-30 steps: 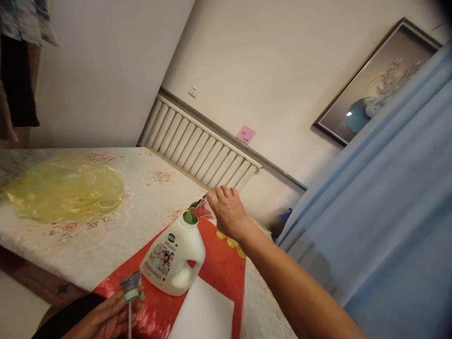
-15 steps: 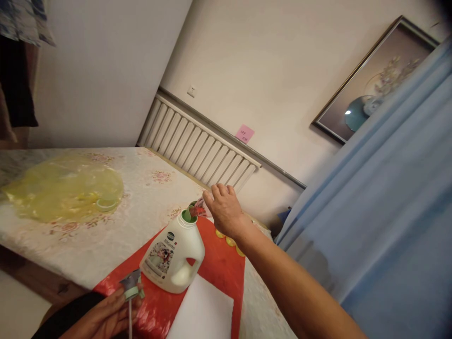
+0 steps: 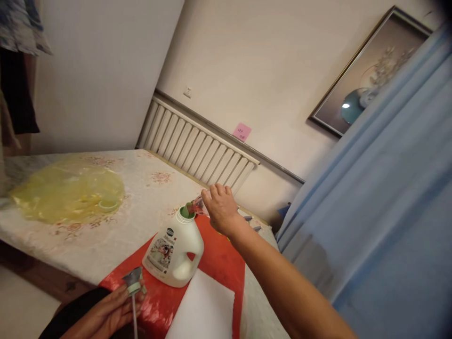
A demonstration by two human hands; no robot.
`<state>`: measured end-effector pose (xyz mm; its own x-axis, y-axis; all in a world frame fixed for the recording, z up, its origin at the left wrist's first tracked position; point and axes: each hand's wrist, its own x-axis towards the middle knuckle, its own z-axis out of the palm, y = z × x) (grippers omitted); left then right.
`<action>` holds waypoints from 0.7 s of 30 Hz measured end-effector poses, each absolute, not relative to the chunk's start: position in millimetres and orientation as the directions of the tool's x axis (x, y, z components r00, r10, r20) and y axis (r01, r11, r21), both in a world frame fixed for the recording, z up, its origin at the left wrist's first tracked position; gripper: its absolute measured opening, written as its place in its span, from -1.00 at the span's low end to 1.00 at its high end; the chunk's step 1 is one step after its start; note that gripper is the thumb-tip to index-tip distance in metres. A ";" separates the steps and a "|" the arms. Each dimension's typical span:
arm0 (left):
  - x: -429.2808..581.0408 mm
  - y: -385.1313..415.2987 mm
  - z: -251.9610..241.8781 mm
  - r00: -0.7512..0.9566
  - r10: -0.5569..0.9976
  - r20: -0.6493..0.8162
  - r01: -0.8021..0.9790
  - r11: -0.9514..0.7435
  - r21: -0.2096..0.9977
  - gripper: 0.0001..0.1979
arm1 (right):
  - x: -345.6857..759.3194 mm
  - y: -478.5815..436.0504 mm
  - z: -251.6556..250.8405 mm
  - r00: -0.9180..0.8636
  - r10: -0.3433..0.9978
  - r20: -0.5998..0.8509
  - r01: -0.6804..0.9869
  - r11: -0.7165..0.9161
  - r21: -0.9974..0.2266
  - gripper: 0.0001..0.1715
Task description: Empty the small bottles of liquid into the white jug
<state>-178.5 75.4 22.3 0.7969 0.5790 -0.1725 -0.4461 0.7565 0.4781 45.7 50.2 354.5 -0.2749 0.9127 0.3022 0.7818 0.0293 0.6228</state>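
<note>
A white detergent jug [image 3: 178, 256] with a handle and picture label stands uncapped on a red sheet [image 3: 221, 249]; green shows inside its mouth. My right hand [image 3: 223, 210] is closed around a clear bottle [image 3: 198, 206] holding reddish liquid. The bottle is tipped, its neck end at the jug's mouth; whether liquid flows cannot be made out. Low at the left, my left hand [image 3: 113, 313] grips a grey and pale green spray head [image 3: 133, 281], its thin tube hanging down. White paper [image 3: 206, 308] lies on the sheet beside the jug.
On the table's flowered cloth [image 3: 148, 202], a crumpled yellow plastic bag [image 3: 67, 193] lies at the left, with a pale green ring shape [image 3: 108, 205] at its right end. A radiator [image 3: 197, 146] runs behind the table. Blue curtain [image 3: 384, 188] hangs at the right.
The view has shifted slightly. My right forearm now covers most of the yellow round things near it, and grey tips show beyond the wrist. Both hands keep their hold.
</note>
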 end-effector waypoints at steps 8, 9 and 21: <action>-179.6 71.4 19.0 0.781 0.594 -0.191 -0.442 0.743 0.503 -0.81 | 69.1 38.0 323.0 0.048 0.918 0.393 0.966 -0.142 0.215 -0.33; -180.0 71.0 18.4 0.780 0.597 -0.186 -0.445 0.739 0.505 -0.81 | 72.3 34.8 317.3 0.079 0.916 0.394 0.979 -0.146 0.144 -0.33; -161.3 54.5 112.4 0.628 0.765 -0.143 -0.541 0.561 0.626 -0.73 | 91.0 -41.3 239.6 0.374 0.874 0.309 0.690 -0.039 -0.723 -0.16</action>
<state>-161.3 54.5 112.4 0.6279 0.7650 -0.1433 -0.5409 0.5613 0.6264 91.0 -41.3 239.6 0.3739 0.8743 0.3095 0.6901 -0.0393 -0.7227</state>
